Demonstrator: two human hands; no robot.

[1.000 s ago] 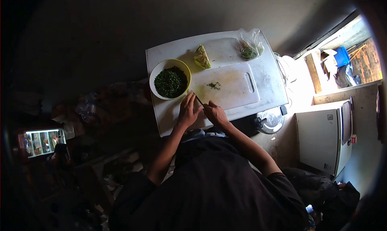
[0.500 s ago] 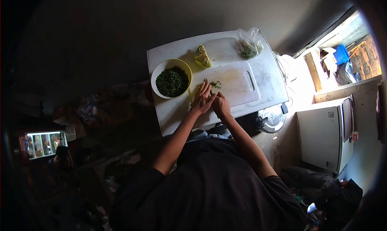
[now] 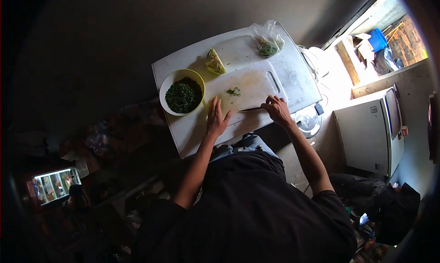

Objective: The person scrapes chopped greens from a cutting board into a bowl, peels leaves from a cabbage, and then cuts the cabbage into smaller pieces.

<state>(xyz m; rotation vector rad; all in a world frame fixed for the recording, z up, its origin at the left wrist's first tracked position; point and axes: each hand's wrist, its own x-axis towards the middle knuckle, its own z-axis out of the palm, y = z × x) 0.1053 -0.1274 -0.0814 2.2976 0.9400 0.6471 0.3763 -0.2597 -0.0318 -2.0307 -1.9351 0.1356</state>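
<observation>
My right hand (image 3: 277,110) grips a knife (image 3: 250,109) over the near right part of the white cutting board (image 3: 254,77), its blade pointing left. My left hand (image 3: 217,119), fingers apart and holding nothing, rests at the near left edge of the board. Between and beyond the hands lies a small heap of chopped greens (image 3: 233,92). A yellow-rimmed bowl (image 3: 203,83) holding dark chopped greens (image 3: 184,95) stands left of the board. At the board's far left is a cut piece of cabbage (image 3: 215,62).
A clear plastic bag (image 3: 267,39) with greens lies at the far right of the white table (image 3: 302,75). A round lidded pot (image 3: 308,121) stands beyond the table's right edge. A white fridge (image 3: 364,137) is farther right, and a lit screen (image 3: 55,186) lies far left.
My hands have moved apart: the right one went right with the knife, and the left one lifted off the greens and spread. The view has shifted, so the table appears farther left.
</observation>
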